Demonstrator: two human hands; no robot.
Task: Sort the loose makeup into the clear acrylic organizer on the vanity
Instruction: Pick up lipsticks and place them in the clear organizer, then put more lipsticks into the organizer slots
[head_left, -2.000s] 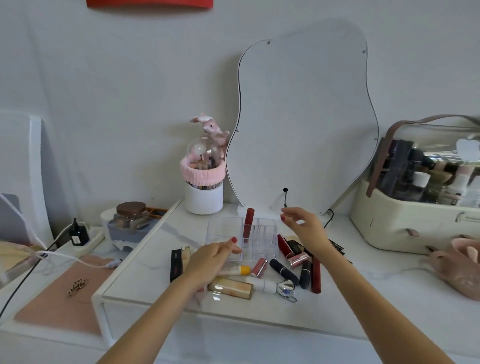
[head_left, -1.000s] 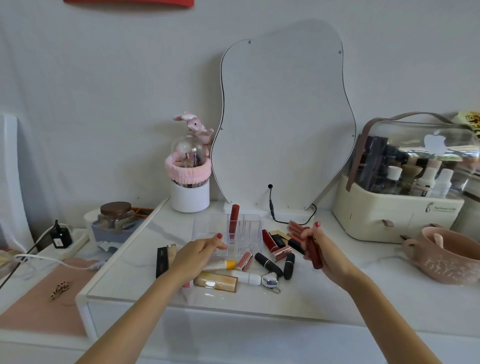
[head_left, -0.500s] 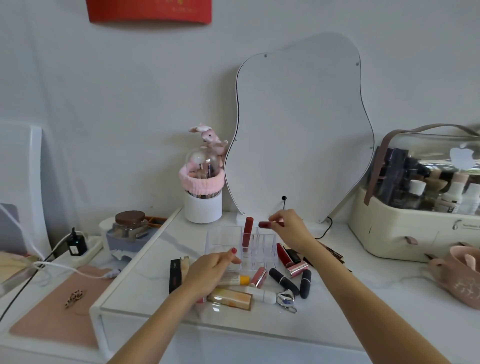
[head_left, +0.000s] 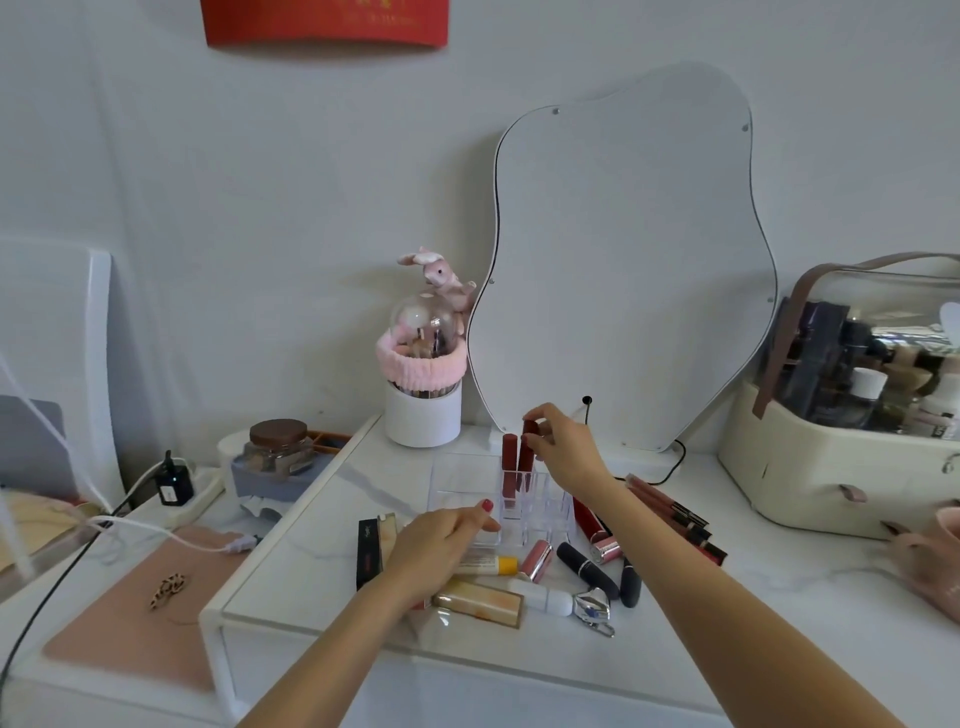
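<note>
A white marble-patterned vanity (head_left: 332, 525) stands against a pale wall, and on it, leaning on the wall, is one large wavy-edged mirror (head_left: 623, 260), the biggest thing here. Right of the mirror sits one cream cosmetic case (head_left: 810, 478) with a clear domed lid; left of the mirror stands one white brush holder (head_left: 423, 415) wearing a pink headband. Just in front of the mirror's base is the clear acrylic organizer (head_left: 462, 493), a see-through box split into small square cells on its right and wider open trays on its left. Two dark red lip tubes stand upright side by side in its back cells: the first tube (head_left: 509, 467) stands free, and the right hand (head_left: 563, 452) pinches the top of the second tube (head_left: 529, 449) with curled fingers. The left hand (head_left: 441, 545) rests with fingers extended against the organizer's front left edge, gripping nothing. Loose makeup lies in front of and to the right of the organizer: one yellow-capped tube (head_left: 488, 565), one gold compact case (head_left: 478, 603), two black lipsticks (head_left: 587, 564), one pink lipstick (head_left: 537, 560).
</note>
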